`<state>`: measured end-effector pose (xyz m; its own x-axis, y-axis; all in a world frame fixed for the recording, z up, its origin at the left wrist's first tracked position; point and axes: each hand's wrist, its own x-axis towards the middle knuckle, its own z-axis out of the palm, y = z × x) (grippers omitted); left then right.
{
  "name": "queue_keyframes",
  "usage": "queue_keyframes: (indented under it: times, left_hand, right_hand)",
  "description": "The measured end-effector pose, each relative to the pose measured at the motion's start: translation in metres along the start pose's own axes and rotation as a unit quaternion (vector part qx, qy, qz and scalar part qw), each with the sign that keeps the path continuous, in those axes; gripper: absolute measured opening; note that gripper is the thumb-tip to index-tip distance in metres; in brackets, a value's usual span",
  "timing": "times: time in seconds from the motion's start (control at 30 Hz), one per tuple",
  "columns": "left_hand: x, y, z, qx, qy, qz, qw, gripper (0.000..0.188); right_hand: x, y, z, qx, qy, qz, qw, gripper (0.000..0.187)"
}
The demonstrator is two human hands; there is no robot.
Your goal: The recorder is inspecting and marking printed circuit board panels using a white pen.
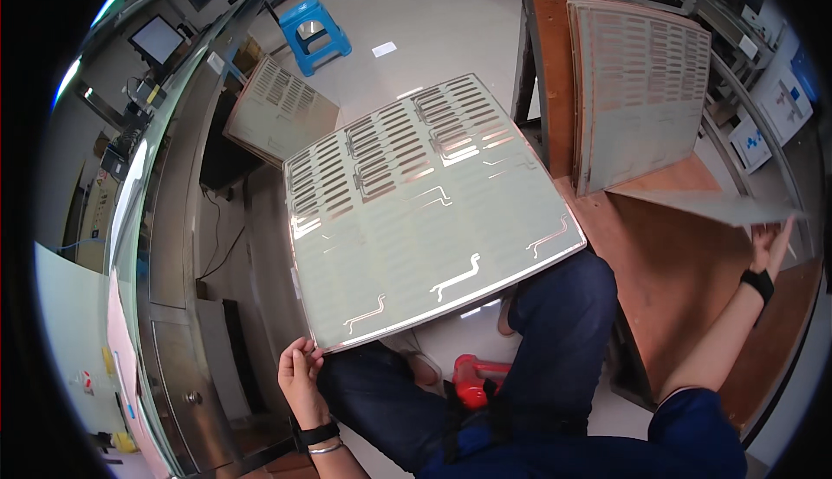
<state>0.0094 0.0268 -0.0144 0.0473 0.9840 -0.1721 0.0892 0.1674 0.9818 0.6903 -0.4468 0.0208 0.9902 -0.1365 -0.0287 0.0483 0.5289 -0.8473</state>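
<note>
Across my thighs lies a large pale grey-green circuit board panel (381, 249) with rows of copper slots and a few bent traces. At its near left corner, the fingers of my left hand (300, 373) are closed on the edge. Off to the right, my right hand (767, 243) grips the outer edge of a second circuit board panel (693, 206). That one is tilted and seen almost edge-on, slightly blurred, over the brown wooden shelf. Behind it, a stack of similar panels (641, 89) stands upright against a wooden backboard.
More panels (282, 111) lean at the left beside the metal workbench (178, 245). A blue plastic stool (314, 35) stands on the floor ahead. The wooden shelf (641, 280) has a metal frame. A red object (475, 382) sits between my legs.
</note>
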Motion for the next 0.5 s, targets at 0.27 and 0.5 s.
queue_keyframes:
  times: [0.27,0.5]
  left_hand:
    - [0.001,-0.007,0.001,-0.002,0.036,0.010,0.999,0.027]
    - [-0.012,-0.012,0.003,0.046,0.092,0.031,0.994,0.027]
  right_hand:
    - [0.015,0.136,0.206,-0.283,-0.189,-0.124,0.932,0.057]
    - [-0.178,0.222,0.247,-0.187,-0.419,-0.042,0.888,0.040]
